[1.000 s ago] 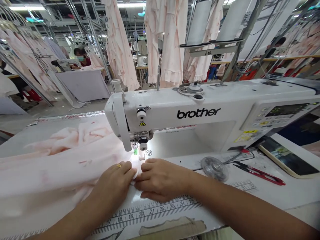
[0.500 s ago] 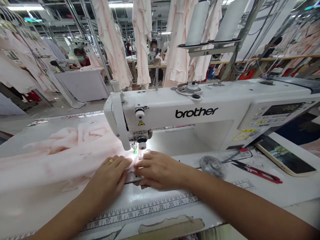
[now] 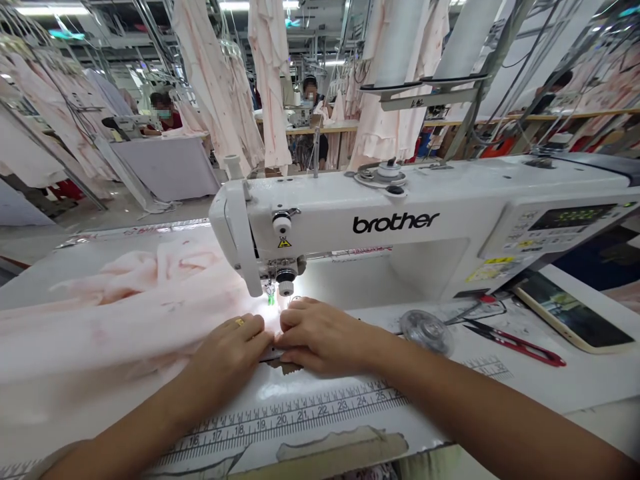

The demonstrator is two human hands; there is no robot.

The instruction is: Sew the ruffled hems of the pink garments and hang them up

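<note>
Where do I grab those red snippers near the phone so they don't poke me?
Probably by the red handles, coming from the picture's lower right: they seem to lie flat with that end facing there, while the dark pointed blades aim up-left, toward the sewing machine.

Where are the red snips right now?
In the head view, the snips lie on the table at the right, between the clear disc and the phone.
</note>
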